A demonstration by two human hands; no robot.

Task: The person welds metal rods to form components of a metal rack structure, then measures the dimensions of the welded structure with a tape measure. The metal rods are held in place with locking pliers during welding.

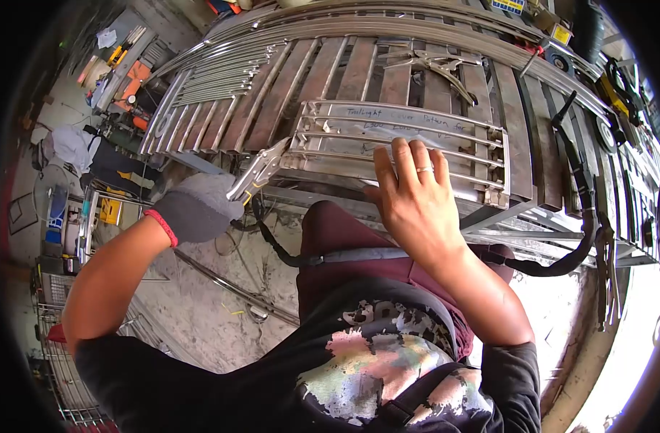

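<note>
Fingers (406, 162) of the right hand (417, 198) lie flat and slightly spread on the grille (402, 148), palm down, gripping nothing, just pressing its lower bars; a ring shows on one finger. The left hand (196, 209), in a grey glove with a red cuff, is curled closed around the handles of the pliers (261, 169) (locking type, by the look). Their nose points up and right in the frame and meets the grille's lower left corner; whether the jaws are actually clamped on the bar I cannot tell.

The grille sits centre frame on the slatted table (359, 72). Its long axis runs left to right, tilted a little down toward the right, and its thin bars run the same way. Handwriting shows along its top bar. It lies straight ahead of the right fingers, under them. From the gloved hand it lies up and right, reached only through the pliers, so the right hand is the nearer one.

The pliers' long axis runs diagonally, lower left to upper right, toward the grille's left end.

A second pair of pliers (435, 65) lies on the slats above the grille. A black hose (579, 187) curves down the right side of the frame.
</note>
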